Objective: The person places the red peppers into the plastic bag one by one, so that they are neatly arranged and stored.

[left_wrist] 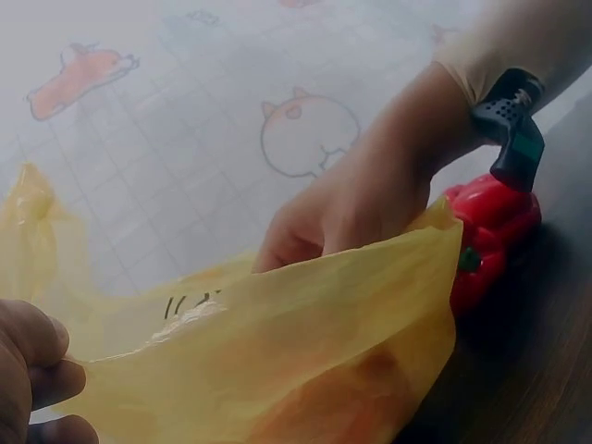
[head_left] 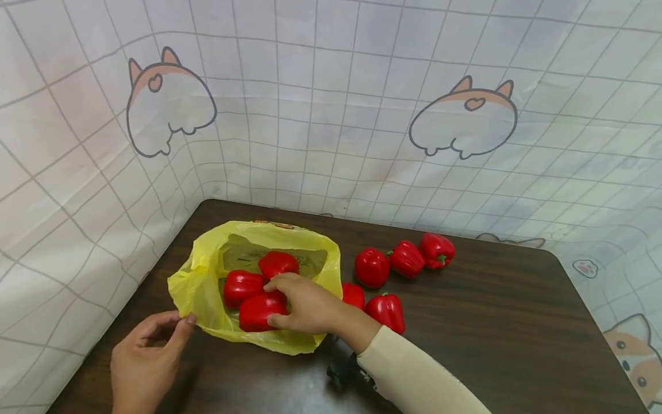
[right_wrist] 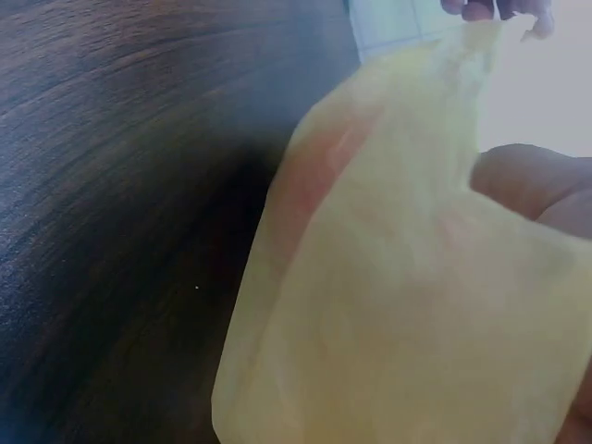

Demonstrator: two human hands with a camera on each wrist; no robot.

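A yellow plastic bag (head_left: 207, 310) lies with its mouth spread on the table. My left hand (head_left: 147, 356) pinches the bag's near-left rim between thumb and forefinger, also visible at the edge of the left wrist view. Inside the bag mouth, my right hand (head_left: 310, 305) grips a red bell pepper (head_left: 256, 313), thumb on the near side and fingers over the far side. Two more red peppers sit in the bag: one on the left (head_left: 243, 287), one at the back (head_left: 279, 263). In the right wrist view the bag's side (right_wrist: 398, 305) hides most of the right hand.
On the dark wooden table (head_left: 491, 328), right of the bag, are several red peppers, among them an upright one (head_left: 372, 268), a far-right one (head_left: 437, 250) and a nearer one (head_left: 387, 312). A patterned cloth (head_left: 320, 115) hangs behind the table and along its left side.
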